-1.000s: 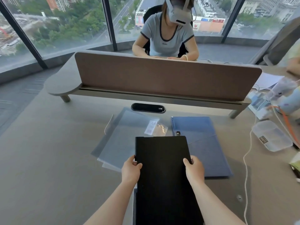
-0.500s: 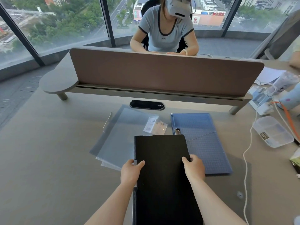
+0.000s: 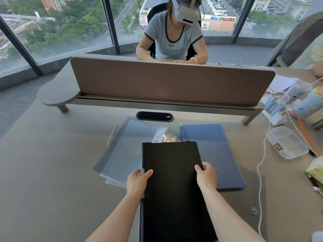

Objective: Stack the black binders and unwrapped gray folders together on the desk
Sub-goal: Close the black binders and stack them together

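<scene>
The gray counter (image 3: 52,172) carries a black binder (image 3: 171,172) at the near middle, overlapping a gray folder in clear wrap (image 3: 129,151) on its left and a blue folder (image 3: 215,154) on its right. Far right lie a clear plastic box (image 3: 286,144), a white cable (image 3: 260,172) and a power strip (image 3: 274,110). A brown divider panel (image 3: 171,82) stands along the far edge.

hands: 2, left hand (image 3: 138,180) + right hand (image 3: 207,177) | black binder (image 3: 172,189): 1 visible, between both hands | gray folders (image 3: 125,151): count unclear, stacked ahead-left of left hand | blue folder (image 3: 220,154): 1, ahead-right of right hand | clear box (image 3: 286,142): 1, far right
</scene>
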Available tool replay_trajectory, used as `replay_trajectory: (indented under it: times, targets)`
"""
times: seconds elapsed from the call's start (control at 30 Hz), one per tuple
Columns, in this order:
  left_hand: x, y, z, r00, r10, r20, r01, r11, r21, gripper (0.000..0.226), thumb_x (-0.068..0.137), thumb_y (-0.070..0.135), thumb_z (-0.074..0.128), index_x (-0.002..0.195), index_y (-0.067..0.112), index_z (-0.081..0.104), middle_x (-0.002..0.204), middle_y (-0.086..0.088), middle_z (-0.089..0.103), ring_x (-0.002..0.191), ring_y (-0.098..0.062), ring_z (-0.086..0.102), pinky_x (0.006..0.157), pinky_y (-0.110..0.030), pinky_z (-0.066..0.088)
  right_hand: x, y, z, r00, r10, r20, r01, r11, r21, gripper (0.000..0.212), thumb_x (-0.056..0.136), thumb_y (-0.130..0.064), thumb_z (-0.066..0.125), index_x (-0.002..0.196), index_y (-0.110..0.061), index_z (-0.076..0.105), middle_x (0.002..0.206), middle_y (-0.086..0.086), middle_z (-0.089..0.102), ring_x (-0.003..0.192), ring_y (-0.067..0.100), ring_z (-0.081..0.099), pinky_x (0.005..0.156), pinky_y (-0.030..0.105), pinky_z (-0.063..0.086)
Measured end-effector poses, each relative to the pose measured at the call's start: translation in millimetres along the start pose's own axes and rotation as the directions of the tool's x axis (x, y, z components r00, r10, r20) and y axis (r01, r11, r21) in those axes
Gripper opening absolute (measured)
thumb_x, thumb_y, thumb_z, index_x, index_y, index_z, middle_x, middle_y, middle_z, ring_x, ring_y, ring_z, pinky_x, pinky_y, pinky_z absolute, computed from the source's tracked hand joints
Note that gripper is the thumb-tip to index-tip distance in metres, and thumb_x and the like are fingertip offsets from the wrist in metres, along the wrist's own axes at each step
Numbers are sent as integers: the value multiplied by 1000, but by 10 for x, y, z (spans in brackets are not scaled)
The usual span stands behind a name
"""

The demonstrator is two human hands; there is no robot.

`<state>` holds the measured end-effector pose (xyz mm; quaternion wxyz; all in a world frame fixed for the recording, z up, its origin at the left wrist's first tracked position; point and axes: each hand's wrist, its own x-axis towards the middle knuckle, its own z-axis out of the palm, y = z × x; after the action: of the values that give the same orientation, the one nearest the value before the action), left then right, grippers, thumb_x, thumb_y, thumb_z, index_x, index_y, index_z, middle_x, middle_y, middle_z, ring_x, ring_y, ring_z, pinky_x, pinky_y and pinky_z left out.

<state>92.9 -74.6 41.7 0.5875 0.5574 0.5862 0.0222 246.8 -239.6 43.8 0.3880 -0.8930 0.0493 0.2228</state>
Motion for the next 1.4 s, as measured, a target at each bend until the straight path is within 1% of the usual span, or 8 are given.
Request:
replay_trajectory:
  times: [0.2, 0.4, 0.47, 0.6, 0.7, 0.83, 1.2, 1.4]
  targets:
    - [44, 302, 179, 995, 88, 50, -88, 996, -6, 54, 90, 39, 71, 133, 9, 60, 125, -9, 69, 111, -29, 67, 101, -48, 54, 168, -165, -238, 999, -47, 21, 46, 999, 25, 40, 99, -24, 47, 139, -18, 49, 144, 2, 51, 132, 25, 48, 101, 40, 44]
    - [64, 616, 534, 981, 148, 124, -149, 989, 4, 12, 91, 27, 71, 98, 17, 69, 107, -8, 75, 93, -23, 71, 92, -41, 57, 555, -261, -564, 997, -82, -3, 82, 997, -10, 42, 98, -19, 46, 140, -18, 49, 141, 2, 55, 128, 25, 51, 101, 38, 45]
    - [99, 681, 674, 977, 146, 156, -151, 988, 22, 21, 91, 25, 71, 106, 11, 70, 106, -7, 75, 95, -24, 72, 92, -40, 57, 704, -276, -642, 997, -76, -16, 76, 997, -34, 42, 98, -20, 47, 140, -18, 50, 140, 3, 55, 127, 25, 52, 97, 35, 45]
    - [340, 700, 1000, 974, 128, 185, -140, 989, 54, 53, 78, 43, 74, 120, 12, 68, 114, -6, 74, 101, -24, 72, 96, -45, 57, 1032, -275, -775, 998, -38, -44, 34, 994, -101, 48, 98, -25, 50, 144, -13, 45, 147, 9, 47, 135, 30, 44, 108, 41, 39]
    - [334, 849, 1154, 966, 149, 211, -163, 985, 52, 24, 90, 20, 70, 113, 13, 71, 105, -5, 77, 94, -23, 74, 92, -44, 59, 1258, -245, -863, 997, -47, -62, 39, 992, -118, 44, 96, -25, 53, 137, -10, 52, 138, 12, 54, 127, 32, 51, 102, 39, 42]
    - [422, 972, 1357, 956, 167, 240, -197, 975, 103, 11, 90, 16, 69, 100, 19, 72, 98, -3, 77, 91, -23, 73, 92, -44, 59, 1510, -206, -934, 996, -41, -78, 29, 989, -146, 38, 94, -23, 55, 128, -9, 58, 128, 13, 60, 118, 34, 55, 95, 36, 44]
    - [591, 955, 1658, 961, 167, 222, -211, 958, 193, 10, 89, 19, 70, 99, 17, 71, 97, -1, 75, 91, -21, 70, 79, -34, 55, 1840, -88, -916, 998, 37, -43, -44, 979, -197, 29, 86, -23, 59, 111, -10, 64, 116, 13, 62, 106, 34, 58, 77, 30, 39]
    - [566, 987, 1687, 960, 168, 226, -223, 943, 246, 16, 90, 25, 66, 105, 21, 67, 101, 0, 72, 96, -22, 69, 87, -39, 56, 1846, -77, -882, 992, 123, -40, -129, 950, -284, 44, 85, -30, 56, 126, -15, 56, 127, 13, 57, 119, 37, 52, 94, 40, 44]
